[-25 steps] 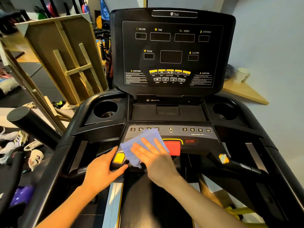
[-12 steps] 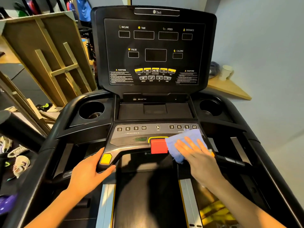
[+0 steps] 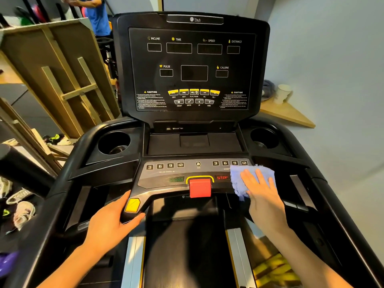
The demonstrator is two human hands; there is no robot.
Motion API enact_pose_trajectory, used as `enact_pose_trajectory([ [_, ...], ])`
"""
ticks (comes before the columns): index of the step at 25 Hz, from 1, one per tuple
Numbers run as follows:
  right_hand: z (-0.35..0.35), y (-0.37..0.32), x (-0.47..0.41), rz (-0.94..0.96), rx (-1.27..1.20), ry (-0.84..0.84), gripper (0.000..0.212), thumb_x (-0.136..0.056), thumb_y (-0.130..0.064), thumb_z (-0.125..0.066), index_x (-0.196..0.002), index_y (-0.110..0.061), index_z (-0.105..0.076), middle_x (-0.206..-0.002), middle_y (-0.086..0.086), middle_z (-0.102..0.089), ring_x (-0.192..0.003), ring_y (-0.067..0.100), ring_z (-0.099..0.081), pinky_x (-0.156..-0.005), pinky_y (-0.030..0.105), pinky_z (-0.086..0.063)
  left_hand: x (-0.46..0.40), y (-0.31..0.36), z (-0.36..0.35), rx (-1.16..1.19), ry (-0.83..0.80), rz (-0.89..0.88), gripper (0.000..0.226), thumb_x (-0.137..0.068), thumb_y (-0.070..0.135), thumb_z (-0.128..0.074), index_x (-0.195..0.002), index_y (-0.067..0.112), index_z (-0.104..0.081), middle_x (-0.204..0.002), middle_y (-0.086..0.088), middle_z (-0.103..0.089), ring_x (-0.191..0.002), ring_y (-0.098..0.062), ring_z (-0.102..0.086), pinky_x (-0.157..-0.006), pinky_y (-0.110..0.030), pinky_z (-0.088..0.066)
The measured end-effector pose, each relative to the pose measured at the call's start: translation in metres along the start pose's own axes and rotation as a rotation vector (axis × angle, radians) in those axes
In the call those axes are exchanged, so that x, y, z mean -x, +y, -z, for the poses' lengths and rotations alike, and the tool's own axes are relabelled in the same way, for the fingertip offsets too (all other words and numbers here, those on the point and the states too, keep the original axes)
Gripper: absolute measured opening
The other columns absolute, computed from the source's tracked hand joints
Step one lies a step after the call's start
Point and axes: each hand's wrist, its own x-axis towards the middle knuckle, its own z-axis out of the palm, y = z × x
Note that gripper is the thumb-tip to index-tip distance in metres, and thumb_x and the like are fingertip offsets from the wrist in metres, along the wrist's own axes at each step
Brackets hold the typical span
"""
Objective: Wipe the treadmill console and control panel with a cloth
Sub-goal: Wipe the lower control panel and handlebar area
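The black treadmill console (image 3: 193,69) stands upright ahead with dark displays. Below it lies the grey control panel (image 3: 166,173) with number keys, a START and STOP label and a red safety key (image 3: 200,187). A pale blue cloth (image 3: 241,177) lies on the right end of the panel. My right hand (image 3: 261,194) presses flat on the cloth with straight fingers. My left hand (image 3: 112,223) grips the left handle end, thumb under it, beside a yellow button (image 3: 132,205).
Cup holders sit left (image 3: 113,143) and right (image 3: 264,138) of the tray. Wooden frames (image 3: 62,80) lean at the left, shoes on the floor below. A white cup (image 3: 283,93) stands on a wooden shelf at the right wall. A person in blue stands far back.
My right hand slid the cloth from the panel's left side across to its right end, past the red key. My left hand kept its hold on the handle.
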Motion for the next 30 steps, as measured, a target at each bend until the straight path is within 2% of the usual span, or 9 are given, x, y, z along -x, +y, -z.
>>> enact_pose_trajectory([
  [3, 0.004, -0.016, -0.029, -0.251, 0.017, -0.193, 0.088, -0.078, -0.005, -0.072, -0.148, -0.030, -0.025, -0.152, 0.014, -0.032, -0.135, 0.043, -0.036, -0.096, 0.044, -0.047, 0.000, 0.002, 0.001, 0.001, 0.005, -0.007, 0.079, -0.078, 0.075, -0.052, -0.144, 0.034, -0.042, -0.098, 0.022, -0.068, -0.083, 0.000, -0.063, -0.068, -0.018, -0.053],
  [5, 0.006, -0.024, -0.045, -0.375, -0.022, -0.201, 0.089, -0.085, -0.006, -0.068, -0.146, -0.040, -0.012, -0.160, 0.008, -0.014, -0.143, 0.042, -0.022, -0.097, 0.045, -0.047, 0.000, 0.003, 0.002, 0.005, 0.006, -0.005, 0.078, -0.078, 0.074, -0.053, -0.144, 0.034, -0.043, -0.098, 0.022, -0.068, -0.083, -0.001, -0.063, -0.068, -0.017, -0.051],
  [11, 0.006, -0.034, -0.075, -0.450, -0.132, -0.130, 0.083, -0.083, 0.001, -0.064, -0.141, -0.041, -0.019, -0.160, 0.013, -0.015, -0.141, 0.047, -0.023, -0.090, 0.056, -0.049, 0.000, 0.007, 0.005, -0.011, 0.027, -0.008, 0.085, -0.076, 0.080, -0.045, -0.145, 0.030, -0.044, -0.095, 0.021, -0.066, -0.076, 0.000, -0.058, -0.062, -0.010, -0.042],
  [13, 0.004, -0.037, -0.079, -0.448, -0.109, -0.106, 0.076, -0.083, -0.004, -0.066, -0.139, -0.037, -0.025, -0.157, 0.017, -0.021, -0.137, 0.047, -0.031, -0.095, 0.057, -0.048, 0.000, 0.009, 0.006, -0.010, 0.039, -0.016, 0.089, -0.074, 0.085, -0.037, -0.144, 0.029, -0.045, -0.093, 0.022, -0.064, -0.073, 0.002, -0.056, -0.061, -0.010, -0.041],
  [16, 0.000, -0.047, -0.083, -0.409, -0.068, -0.017, 0.058, -0.087, -0.012, -0.064, -0.133, -0.030, -0.034, -0.148, 0.022, -0.034, -0.127, 0.042, -0.042, -0.093, 0.048, -0.048, 0.000, 0.010, 0.007, -0.006, 0.042, -0.011, 0.094, -0.073, 0.088, -0.031, -0.143, 0.028, -0.046, -0.091, 0.025, -0.060, -0.072, 0.002, -0.055, -0.060, -0.009, -0.041],
  [21, -0.015, -0.099, -0.090, -0.205, -0.091, 0.005, 0.063, -0.076, -0.002, -0.063, -0.134, -0.016, -0.043, -0.145, 0.012, -0.044, -0.140, 0.039, -0.024, -0.107, 0.048, -0.032, 0.000, 0.010, 0.010, 0.003, 0.027, -0.004, 0.093, -0.073, 0.089, -0.031, -0.144, 0.031, -0.045, -0.089, 0.027, -0.059, -0.071, 0.004, -0.056, -0.059, -0.010, -0.043],
  [23, -0.018, -0.125, -0.092, -0.204, -0.162, -0.001, 0.064, -0.078, -0.003, -0.061, -0.136, -0.020, -0.040, -0.147, 0.013, -0.042, -0.142, 0.038, -0.021, -0.108, 0.047, -0.032, 0.000, 0.011, 0.011, 0.003, 0.023, -0.007, 0.091, -0.073, 0.088, -0.031, -0.143, 0.032, -0.045, -0.087, 0.027, -0.060, -0.069, 0.004, -0.056, -0.057, -0.010, -0.041],
  [28, -0.016, -0.188, -0.090, -0.169, -0.285, -0.076, 0.073, -0.076, -0.003, -0.059, -0.137, -0.032, -0.030, -0.152, 0.014, -0.024, -0.130, 0.032, -0.030, -0.088, 0.041, -0.047, 0.000, 0.015, 0.015, 0.011, 0.010, -0.004, 0.087, -0.074, 0.088, -0.032, -0.140, 0.034, -0.048, -0.083, 0.025, -0.062, -0.069, 0.003, -0.059, -0.059, -0.015, -0.049],
  [30, -0.012, -0.211, -0.088, -0.124, -0.332, -0.129, 0.074, -0.080, -0.004, -0.058, -0.142, -0.030, -0.027, -0.157, 0.015, -0.015, -0.138, 0.036, -0.022, -0.097, 0.042, -0.044, 0.000, 0.016, 0.017, 0.013, 0.007, 0.001, 0.086, -0.073, 0.087, -0.033, -0.139, 0.034, -0.048, -0.082, 0.026, -0.061, -0.071, 0.003, -0.060, -0.061, -0.017, -0.052],
])
